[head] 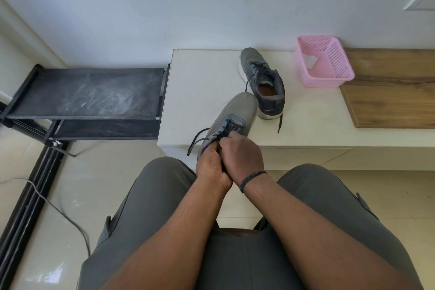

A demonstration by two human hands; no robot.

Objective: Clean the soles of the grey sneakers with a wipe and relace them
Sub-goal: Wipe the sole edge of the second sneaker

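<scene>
At far left we see a black rack (87, 94) standing on the tiled floor (98, 179), its top shelf scuffed with pale marks, and a thin cable (63, 214) trailing over the tiles beside it. Just right of the rack is our white bench (202, 77), set against the wall. At the bench's near edge we hold one grey sneaker (235, 113), toe pointing away from us and heel toward our lap. Our left hand (211, 167) has its grip clamped round the sneaker's heel end, fingers curled about it. Our right hand (242, 153), a dark band on its wrist, presses against the left, and its grip is pinched on the black lace (200, 140) at the eyelets; a loose end of that lace hangs off to the left, past the bench edge. Farther back and just to the right, the second sneaker (263, 82) rests upright on the bench, toe toward the wall, its laces slack and one end trailing toward us near the first sneaker's toe. To the right of it sits a pink basket (339, 66), with a crumpled white wipe (310, 61) lying inside. The basket stands partly on a wooden panel (390, 94) covering the bench's right part. Our grey trousers (153, 207) fill the foreground.
</scene>
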